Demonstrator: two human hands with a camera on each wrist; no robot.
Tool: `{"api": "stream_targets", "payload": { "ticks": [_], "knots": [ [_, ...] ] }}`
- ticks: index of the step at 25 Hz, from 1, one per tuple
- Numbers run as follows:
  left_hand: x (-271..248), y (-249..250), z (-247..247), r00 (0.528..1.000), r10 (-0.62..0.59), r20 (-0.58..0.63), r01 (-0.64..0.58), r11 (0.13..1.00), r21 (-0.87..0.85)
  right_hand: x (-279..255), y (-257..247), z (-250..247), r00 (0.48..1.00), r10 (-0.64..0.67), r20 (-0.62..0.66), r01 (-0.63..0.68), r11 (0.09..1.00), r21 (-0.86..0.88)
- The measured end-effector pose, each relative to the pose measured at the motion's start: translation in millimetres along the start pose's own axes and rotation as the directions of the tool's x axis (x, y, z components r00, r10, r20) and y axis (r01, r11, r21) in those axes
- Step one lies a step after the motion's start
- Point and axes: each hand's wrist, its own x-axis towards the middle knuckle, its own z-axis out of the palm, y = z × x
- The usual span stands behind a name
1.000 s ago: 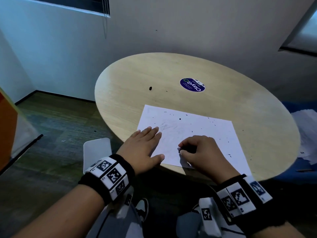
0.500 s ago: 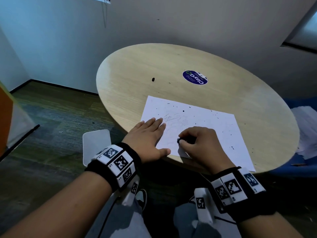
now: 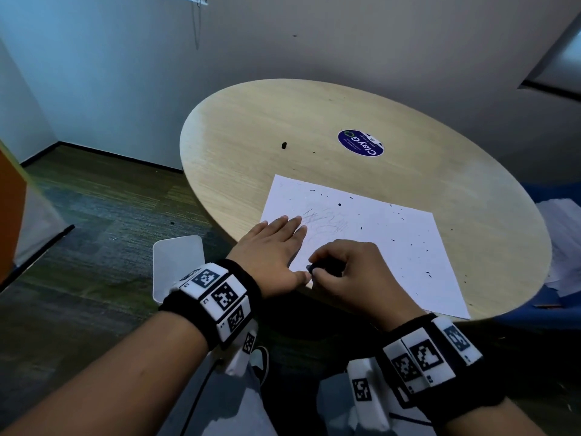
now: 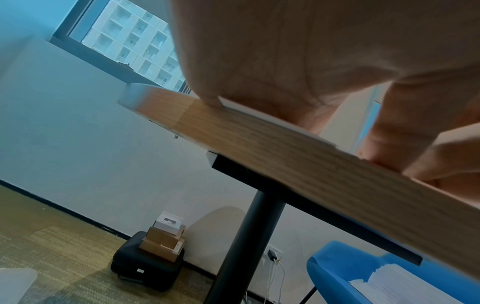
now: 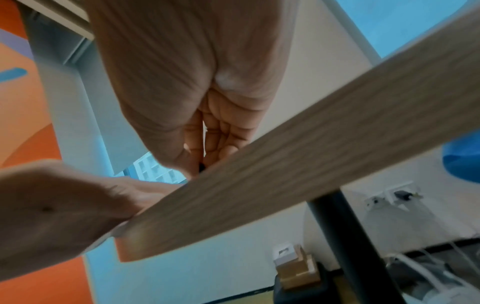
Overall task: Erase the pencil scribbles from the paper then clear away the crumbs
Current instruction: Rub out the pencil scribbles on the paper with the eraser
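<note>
A white sheet of paper [image 3: 393, 243] lies near the front edge of the round wooden table [image 3: 314, 114]. Faint pencil scribbles [image 3: 327, 220] mark its left part, and several dark eraser crumbs [image 3: 339, 204] are scattered over it. My left hand [image 3: 276, 250] lies flat with straight fingers on the paper's left edge. My right hand [image 3: 349, 269] has curled fingers and pinches a small dark eraser [image 3: 312, 267] against the paper near its front left corner. In the right wrist view only a dark tip of the eraser [image 5: 201, 165] shows between the fingers.
A round blue sticker [image 3: 361, 143] and a small dark piece [image 3: 284, 145] lie further back on the table. A blue chair with a stack of papers [image 3: 562, 247] stands to the right. A white chair part [image 3: 177, 262] sits below the table's left front edge.
My right hand with the eraser has shifted a little left and toward the front edge, close to the left thumb. The left hand stays flat on the paper. The head view moved slightly.
</note>
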Motion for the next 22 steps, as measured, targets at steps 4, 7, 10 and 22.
{"api": "stream_targets", "payload": {
  "ticks": [4, 7, 10, 22],
  "knots": [
    [0, 0, 1, 1.000, 0.002, 0.000, -0.002, 1.000, 0.006, 8, 12, -9, 0.996, 0.064, -0.060, -0.064, 0.998, 0.001],
    [0, 0, 0, 1.000, -0.003, -0.001, 0.003, 1.000, 0.010, 4, 3, 0, 1.000, 0.013, 0.001, -0.013, 1.000, -0.009],
    [-1, 0, 0, 1.000, -0.001, 0.002, 0.001, 1.000, 0.014, 5, 5, -2, 1.000, 0.031, -0.004, -0.031, 1.000, 0.005],
    [0, 0, 1, 1.000, -0.001, -0.006, 0.001, 1.000, 0.022, 10, 8, -3, 0.998, 0.031, -0.060, -0.031, 1.000, 0.000]
  ]
}}
